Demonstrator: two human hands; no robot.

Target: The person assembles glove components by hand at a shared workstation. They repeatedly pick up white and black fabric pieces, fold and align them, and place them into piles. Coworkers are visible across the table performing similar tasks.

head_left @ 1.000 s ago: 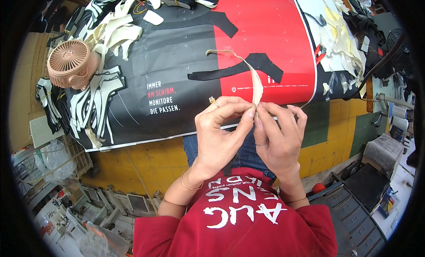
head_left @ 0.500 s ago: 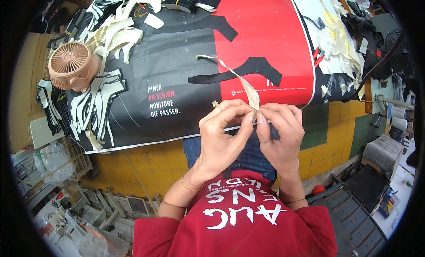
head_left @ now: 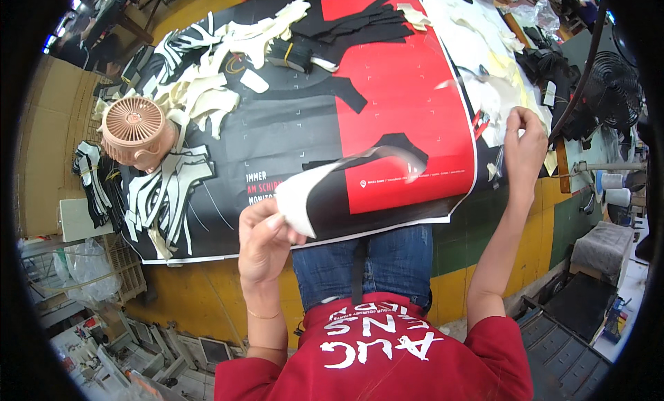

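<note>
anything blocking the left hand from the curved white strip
Nothing visible does: the left hand pinches the curved white strip by its wide end, over the black-and-red printed sheet.

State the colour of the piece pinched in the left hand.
The piece in the left hand is white; its far end is blurred. Head view shows it best.

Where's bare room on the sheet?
Red area, between the black strip pile and the lower dark cutout, which the held strip overlaps; black area, between the upper dark cutout and the printed lettering. Crowded: left edge, with fan, cream scraps and striped pieces; right side, with pale scraps.
</note>
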